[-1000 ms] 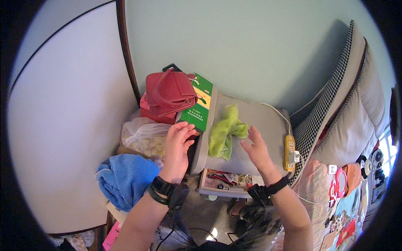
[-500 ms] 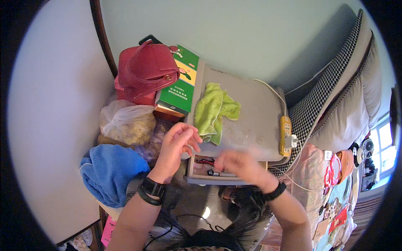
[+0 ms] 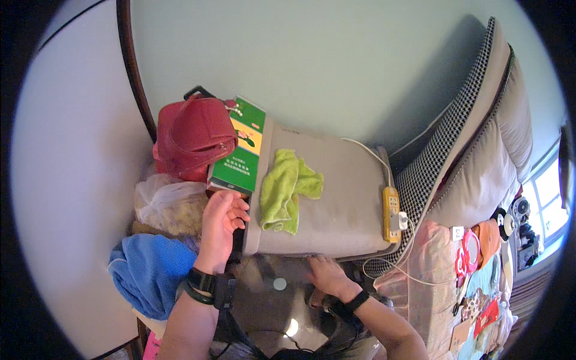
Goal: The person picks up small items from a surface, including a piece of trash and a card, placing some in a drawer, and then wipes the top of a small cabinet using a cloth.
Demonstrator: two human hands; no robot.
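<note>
My left hand (image 3: 222,225) hovers beside the near corner of the grey-topped nightstand (image 3: 336,225). Its fingers curl loosely apart, and nothing shows in them. At the nightstand's front edge, my right hand (image 3: 329,277) lies with fingers stretched against the front, where the drawer is now pushed in. A crumpled lime-green cloth (image 3: 282,195) rests on the top. Just past my left hand stands a green box (image 3: 237,168) with a yellow panel. The drawer's contents are hidden.
A red handbag (image 3: 195,132) leans by the green box. A tied plastic bag (image 3: 171,204) and a blue towel (image 3: 150,270) lie at the left. A yellow power strip (image 3: 391,210) with a cord sits at the nightstand's right edge, next to the bed (image 3: 414,264). A pale disc (image 3: 279,284) is on the floor.
The drawer has gone from open to shut. My right hand has moved down to the nightstand's front, and my left hand has shifted left and down. The view has tilted slightly.
</note>
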